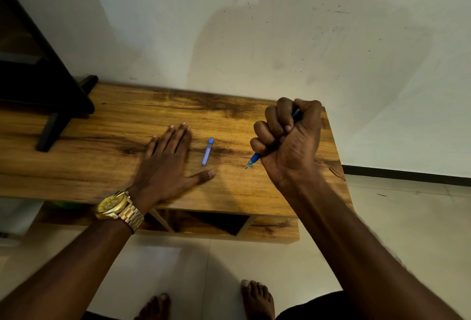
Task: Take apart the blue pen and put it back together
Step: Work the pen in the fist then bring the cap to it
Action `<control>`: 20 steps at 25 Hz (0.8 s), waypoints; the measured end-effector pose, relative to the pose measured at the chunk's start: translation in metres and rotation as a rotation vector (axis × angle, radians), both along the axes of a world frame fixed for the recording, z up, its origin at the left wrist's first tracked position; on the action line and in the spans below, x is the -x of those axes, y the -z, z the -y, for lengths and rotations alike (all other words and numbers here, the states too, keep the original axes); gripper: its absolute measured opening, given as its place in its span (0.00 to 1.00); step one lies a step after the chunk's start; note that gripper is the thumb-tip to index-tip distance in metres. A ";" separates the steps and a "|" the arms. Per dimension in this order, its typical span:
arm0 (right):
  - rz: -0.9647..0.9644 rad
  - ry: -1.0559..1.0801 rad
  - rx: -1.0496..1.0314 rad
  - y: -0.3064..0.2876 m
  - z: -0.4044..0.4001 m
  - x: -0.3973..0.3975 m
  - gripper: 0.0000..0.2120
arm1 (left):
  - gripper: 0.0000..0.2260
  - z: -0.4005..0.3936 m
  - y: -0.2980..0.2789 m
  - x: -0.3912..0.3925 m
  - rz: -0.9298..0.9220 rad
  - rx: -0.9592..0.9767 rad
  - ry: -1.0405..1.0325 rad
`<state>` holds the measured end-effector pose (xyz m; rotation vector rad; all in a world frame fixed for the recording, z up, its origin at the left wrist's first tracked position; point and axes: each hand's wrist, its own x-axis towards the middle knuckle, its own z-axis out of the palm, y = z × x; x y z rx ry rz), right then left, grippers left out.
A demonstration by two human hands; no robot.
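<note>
Head view: the right hand [288, 138] is closed in a fist around the pen [253, 161], fingers [274, 118] curled over the barrel; the tip juts from the bottom of the fist, pointing down-left at the wooden worktop [107, 126]. The left hand [165, 164] lies flat, palm down, fingers straight, holding nothing. The blue cap [207, 152] lies on the worktop between the hands, apart from both. A gold watch [116, 206] sits on the left wrist.
</note>
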<state>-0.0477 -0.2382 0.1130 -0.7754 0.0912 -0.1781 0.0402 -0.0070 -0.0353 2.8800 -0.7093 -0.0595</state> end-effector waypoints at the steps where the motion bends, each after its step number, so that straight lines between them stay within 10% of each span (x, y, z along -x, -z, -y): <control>1: 0.006 -0.004 -0.013 0.000 0.000 0.000 0.26 | 0.60 0.001 0.000 0.000 0.000 0.001 -0.001; 20: 0.027 0.008 0.003 0.000 -0.003 0.001 0.16 | 0.60 0.000 -0.002 0.001 0.011 0.006 -0.001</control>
